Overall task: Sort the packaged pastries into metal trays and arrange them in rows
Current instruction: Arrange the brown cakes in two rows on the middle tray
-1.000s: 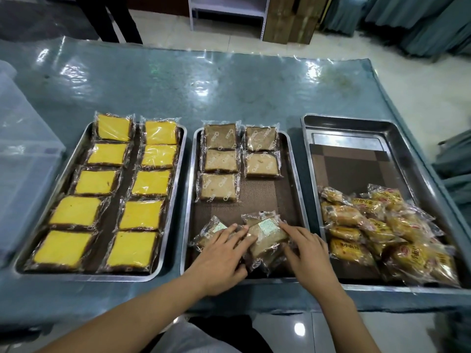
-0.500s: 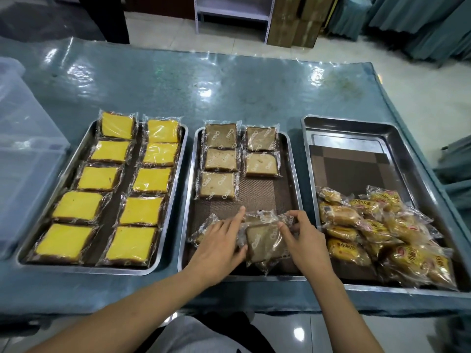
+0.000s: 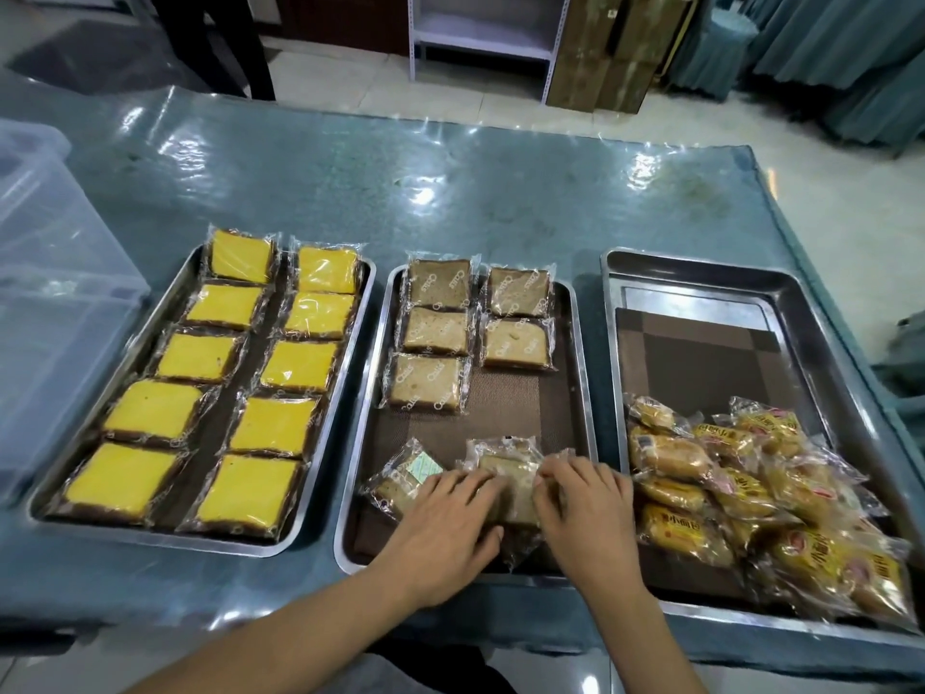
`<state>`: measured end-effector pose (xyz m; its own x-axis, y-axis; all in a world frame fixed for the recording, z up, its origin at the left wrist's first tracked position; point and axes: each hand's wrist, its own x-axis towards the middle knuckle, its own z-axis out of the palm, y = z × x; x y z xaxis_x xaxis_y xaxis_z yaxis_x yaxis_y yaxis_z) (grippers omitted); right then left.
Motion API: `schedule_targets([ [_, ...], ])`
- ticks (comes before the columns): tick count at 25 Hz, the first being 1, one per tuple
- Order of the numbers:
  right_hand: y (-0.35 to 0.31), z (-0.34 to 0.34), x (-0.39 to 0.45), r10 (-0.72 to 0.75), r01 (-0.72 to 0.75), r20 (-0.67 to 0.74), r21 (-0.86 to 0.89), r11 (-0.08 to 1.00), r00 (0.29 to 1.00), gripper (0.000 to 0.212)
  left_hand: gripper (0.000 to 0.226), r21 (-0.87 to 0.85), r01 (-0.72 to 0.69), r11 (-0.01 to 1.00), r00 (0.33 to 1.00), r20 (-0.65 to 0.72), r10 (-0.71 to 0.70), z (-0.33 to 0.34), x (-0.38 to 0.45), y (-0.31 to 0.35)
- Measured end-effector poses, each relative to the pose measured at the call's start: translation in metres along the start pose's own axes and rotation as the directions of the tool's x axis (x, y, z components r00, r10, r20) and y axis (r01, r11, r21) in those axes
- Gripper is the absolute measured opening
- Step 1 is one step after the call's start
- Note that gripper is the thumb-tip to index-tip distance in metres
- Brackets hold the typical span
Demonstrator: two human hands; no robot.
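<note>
Three metal trays lie side by side on the table. The left tray (image 3: 369, 313) holds yellow packaged cakes (image 3: 300, 365) in two rows. In the middle tray (image 3: 584, 393), several brown packaged cakes (image 3: 425, 383) lie in rows at the far end. At its near end, my left hand (image 3: 445, 528) and my right hand (image 3: 585, 503) both grip a wrapped brown cake (image 3: 510, 473) that lies on a small heap. Another wrapped cake (image 3: 405, 473) lies just left of it, label up. The right tray (image 3: 781, 288) holds a loose pile of orange-wrapped buns (image 3: 751, 498).
A clear plastic bin (image 3: 55, 303) stands at the table's left edge. The blue table top (image 3: 450, 192) stretches behind the trays. Beyond it are a person's legs (image 3: 215, 42), a white shelf (image 3: 485, 37) and cardboard boxes (image 3: 610, 47).
Both hands have drawn closer together over the wrapped brown cake at the middle tray's near end, fingers curling round it. The camera view has shifted slightly.
</note>
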<state>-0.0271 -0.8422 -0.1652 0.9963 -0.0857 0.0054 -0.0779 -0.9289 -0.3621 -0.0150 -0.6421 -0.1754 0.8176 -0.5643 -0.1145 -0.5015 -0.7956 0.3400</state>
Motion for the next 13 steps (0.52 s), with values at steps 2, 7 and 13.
schedule_targets([
  [2, 0.003, 0.001, 0.003, -0.031, 0.032, 0.043, -0.021, 0.999, 0.999, 0.01, 0.052, -0.014, 0.034, 0.999, 0.999, 0.009, -0.034, 0.001, 0.005, 0.002],
  [7, 0.018, 0.008, 0.018, -0.074, 0.08, 0.121, -0.047, 0.996, 0.99, 0.026, 0.049, 0.002, 0.106, 0.994, 0.994, 0.026, -0.106, 0.0, 0.024, 0.002],
  [13, 0.025, 0.021, 0.047, -0.079, 0.101, 0.166, -0.125, 0.987, 0.983, 0.054, 0.054, 0.039, 0.199, 0.979, 0.975, 0.093, -0.201, 0.002, 0.06, 0.002],
])
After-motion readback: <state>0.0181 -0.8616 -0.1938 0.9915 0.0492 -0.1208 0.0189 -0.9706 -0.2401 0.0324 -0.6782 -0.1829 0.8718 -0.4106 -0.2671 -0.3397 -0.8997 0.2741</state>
